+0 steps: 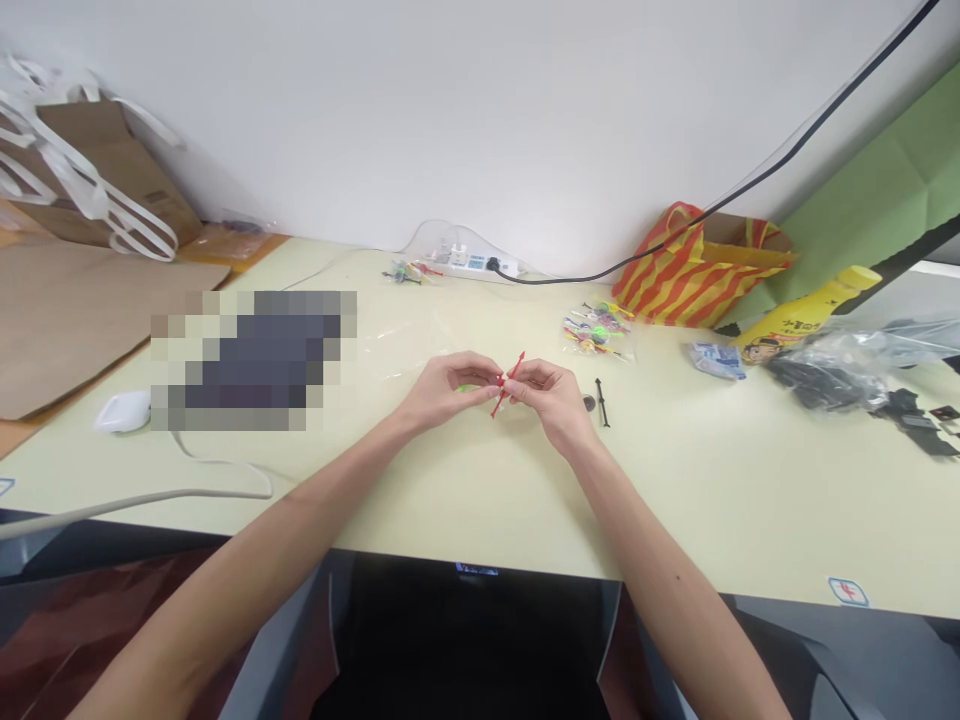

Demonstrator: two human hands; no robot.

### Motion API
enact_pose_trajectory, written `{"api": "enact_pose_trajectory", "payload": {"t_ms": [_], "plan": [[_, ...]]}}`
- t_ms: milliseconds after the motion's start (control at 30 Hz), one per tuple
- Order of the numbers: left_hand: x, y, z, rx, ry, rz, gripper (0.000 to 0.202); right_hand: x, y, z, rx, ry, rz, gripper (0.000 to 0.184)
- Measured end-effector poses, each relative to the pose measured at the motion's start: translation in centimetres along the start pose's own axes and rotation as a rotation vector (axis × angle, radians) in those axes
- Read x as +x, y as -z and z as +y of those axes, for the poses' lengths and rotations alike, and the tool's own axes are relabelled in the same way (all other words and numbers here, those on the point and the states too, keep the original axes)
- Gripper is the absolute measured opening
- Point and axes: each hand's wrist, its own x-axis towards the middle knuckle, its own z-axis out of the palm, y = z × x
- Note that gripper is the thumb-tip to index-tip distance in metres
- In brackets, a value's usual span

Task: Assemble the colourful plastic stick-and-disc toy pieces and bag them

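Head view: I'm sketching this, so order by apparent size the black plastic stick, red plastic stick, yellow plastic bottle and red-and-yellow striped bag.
1. Red-and-yellow striped bag
2. Yellow plastic bottle
3. Red plastic stick, black plastic stick, unranked: red looks longer but may be nearer the camera; fingers partly cover it.

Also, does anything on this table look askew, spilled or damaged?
Nothing looks spilled or damaged. The yellow plastic bottle at right seems tilted rather than upright, perhaps from lens distortion; the dark pixelated patch at left cannot be judged.
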Motion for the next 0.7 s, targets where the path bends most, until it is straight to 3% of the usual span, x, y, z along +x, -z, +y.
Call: {"api": "enact_pose_trajectory", "payload": {"t_ms": [433, 700], "plan": [[-0.17, -0.17, 0.12, -0.034, 0.066, -0.026, 0.030, -0.09, 0.04, -0.43, -0.044, 0.003, -0.026, 0.037], [-0.16, 0.03, 0.51, -0.124, 0.114, 0.045, 0.030, 0.02, 0.14, -0.43, -0.045, 0.005, -0.029, 0.035]]}}
